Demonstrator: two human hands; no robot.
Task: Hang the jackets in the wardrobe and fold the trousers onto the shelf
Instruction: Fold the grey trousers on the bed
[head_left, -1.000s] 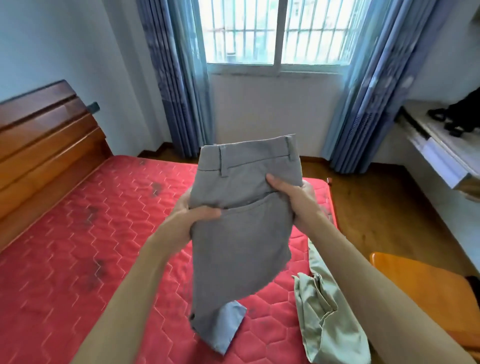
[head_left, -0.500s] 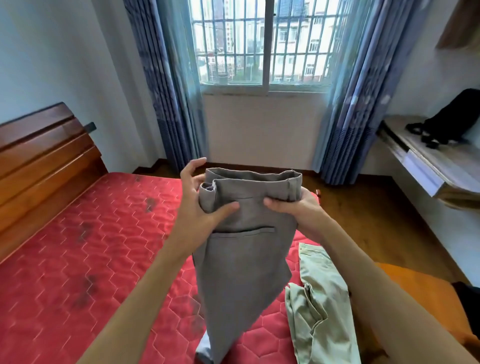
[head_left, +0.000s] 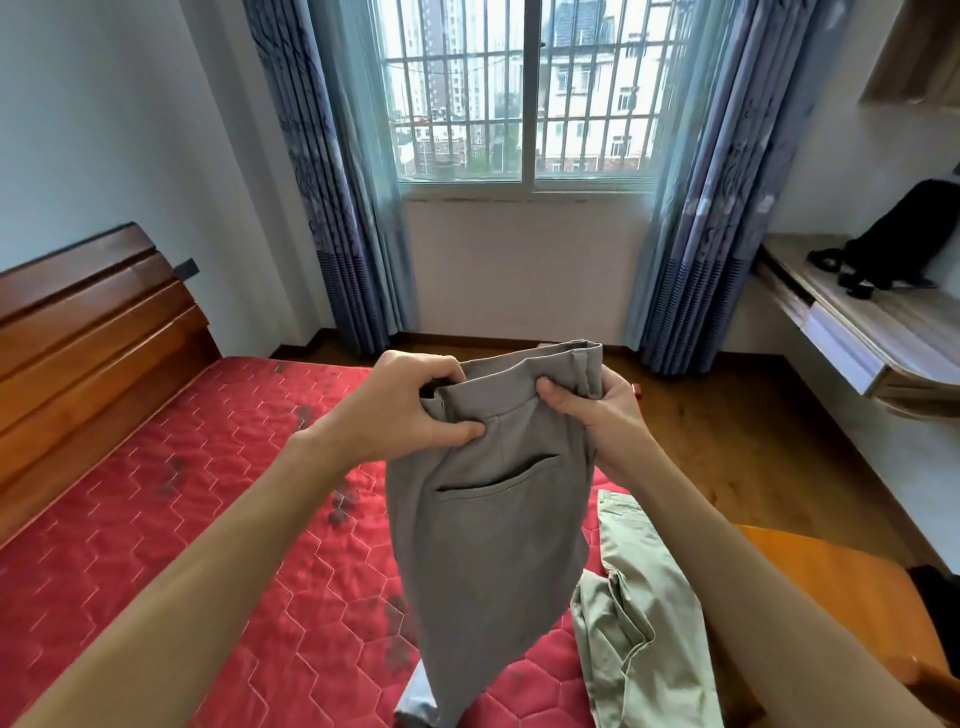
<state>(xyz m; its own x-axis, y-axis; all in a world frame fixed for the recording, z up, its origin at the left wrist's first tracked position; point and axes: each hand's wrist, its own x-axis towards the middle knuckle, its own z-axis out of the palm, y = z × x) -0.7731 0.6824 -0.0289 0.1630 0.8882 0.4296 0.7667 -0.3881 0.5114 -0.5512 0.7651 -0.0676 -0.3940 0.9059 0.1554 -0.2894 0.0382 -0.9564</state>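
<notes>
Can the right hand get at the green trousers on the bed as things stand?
Probably not yet: the right hand grips the waistband of the grey trousers, as does the left hand. The green trousers lie uncovered on the mattress below the right forearm, so once freed, the way looks open.

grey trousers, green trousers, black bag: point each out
grey trousers (head_left: 488, 545), head view, on the seat below the pocket
green trousers (head_left: 639, 639), head view, on the crumpled middle
black bag (head_left: 904, 234), head view, on its body
</notes>
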